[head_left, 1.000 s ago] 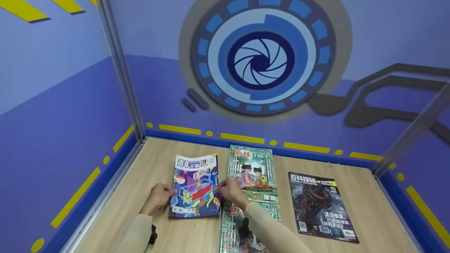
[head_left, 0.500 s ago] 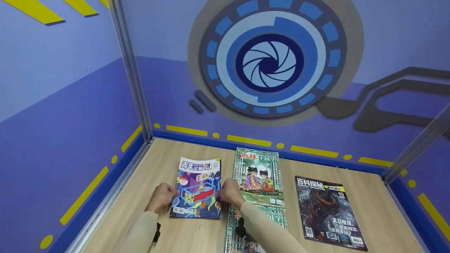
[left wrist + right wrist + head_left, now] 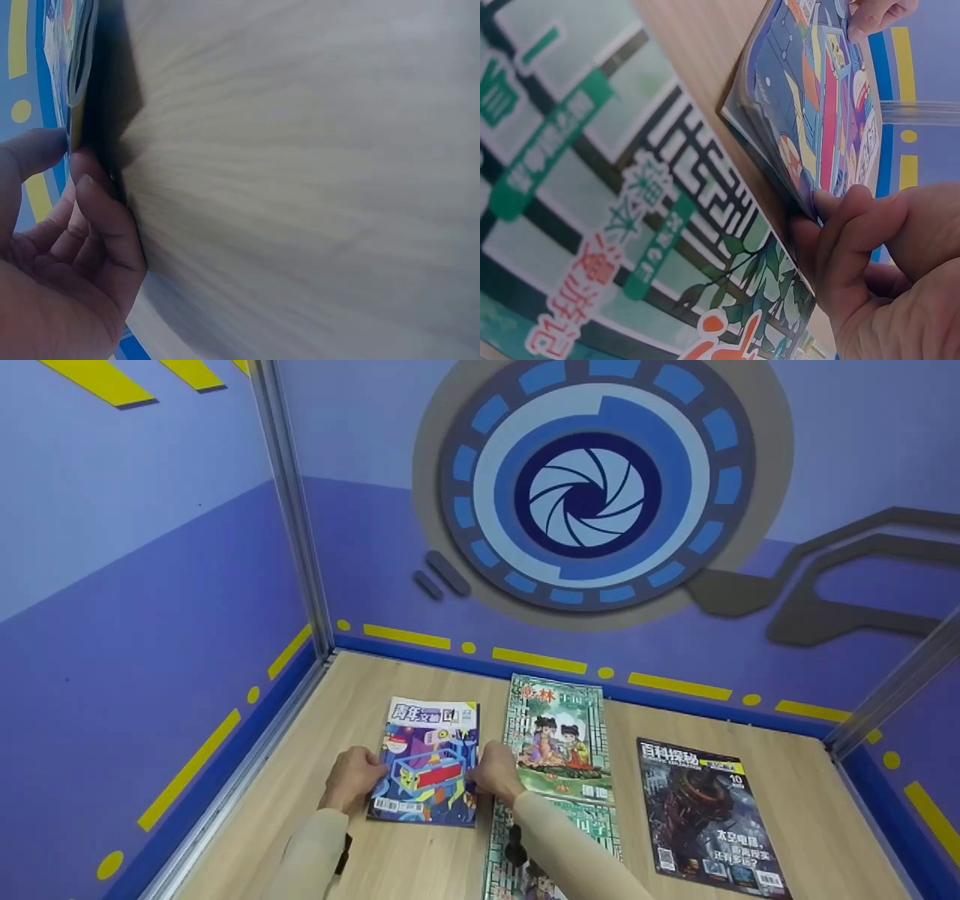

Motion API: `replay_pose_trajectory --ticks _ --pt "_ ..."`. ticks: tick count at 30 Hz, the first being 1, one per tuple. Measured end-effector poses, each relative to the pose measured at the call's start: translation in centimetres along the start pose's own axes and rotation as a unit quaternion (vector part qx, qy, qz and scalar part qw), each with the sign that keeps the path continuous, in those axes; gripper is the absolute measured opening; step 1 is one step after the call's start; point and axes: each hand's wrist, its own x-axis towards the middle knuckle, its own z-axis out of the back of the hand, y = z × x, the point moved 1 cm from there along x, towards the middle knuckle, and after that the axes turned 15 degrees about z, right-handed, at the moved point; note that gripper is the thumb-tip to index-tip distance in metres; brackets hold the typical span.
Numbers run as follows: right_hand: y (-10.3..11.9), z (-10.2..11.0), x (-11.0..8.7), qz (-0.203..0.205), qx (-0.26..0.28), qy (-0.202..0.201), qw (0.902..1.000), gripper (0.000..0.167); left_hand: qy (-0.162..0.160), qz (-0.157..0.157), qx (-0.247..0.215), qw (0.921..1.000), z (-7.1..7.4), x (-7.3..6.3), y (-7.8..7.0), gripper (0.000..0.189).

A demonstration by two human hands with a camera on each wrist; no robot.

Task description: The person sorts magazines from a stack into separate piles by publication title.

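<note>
A purple-blue magazine with a white title band is on the left of the table, its edges showing several layers in the right wrist view. My left hand pinches its left edge; in the left wrist view the thumb is over the cover and the index finger below, with the magazine's edge raised above a shadow. At the opposite edge my right hand pinches with thumb and curled fingers, close beside a green magazine showing two cartoon figures.
A second green magazine lies nearer the front, partly hidden by the right forearm. Farther right is a dark magazine. Blue-purple walls with metal corner posts enclose the wooden table at back and sides.
The head view has shifted, so everything appears farther right. The purple-blue magazine's top edge, curled up a second ago, now looks flatter. Both hands keep hold of its sides.
</note>
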Motion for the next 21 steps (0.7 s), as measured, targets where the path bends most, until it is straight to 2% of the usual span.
replay_pose_trajectory --ticks 3,10,12,13,15,19,21 --pt "0.7 0.3 -0.4 -0.003 -0.001 -0.004 1.0000 0.014 -0.007 -0.002 0.005 1.0000 -0.1 0.2 0.1 0.017" --pt "4.6 2.9 -2.7 -0.018 0.045 0.004 0.9988 0.012 -0.001 0.008 -0.014 0.9999 -0.1 0.3 0.5 0.021" --pt "5.0 3.3 -3.0 -0.017 0.050 0.005 0.9986 0.011 -0.002 0.006 -0.017 0.9998 -0.1 0.2 0.6 0.024" --pt "4.4 3.2 -3.0 0.000 0.046 -0.003 0.9990 0.011 -0.004 0.003 -0.018 0.9998 -0.1 0.1 0.6 0.027" --pt "4.5 3.6 -3.2 0.005 0.047 -0.011 0.9988 0.014 -0.013 -0.008 -0.019 0.9997 -0.1 -0.1 0.5 0.032" --pt "5.0 5.5 -4.2 0.004 0.086 -0.017 0.9961 0.015 -0.031 -0.030 -0.026 0.9987 0.0 -0.8 0.3 0.042" --pt "5.5 6.7 -4.9 -0.011 0.110 -0.004 0.9938 0.016 -0.029 -0.037 -0.034 0.9983 0.1 -1.5 0.2 0.045"
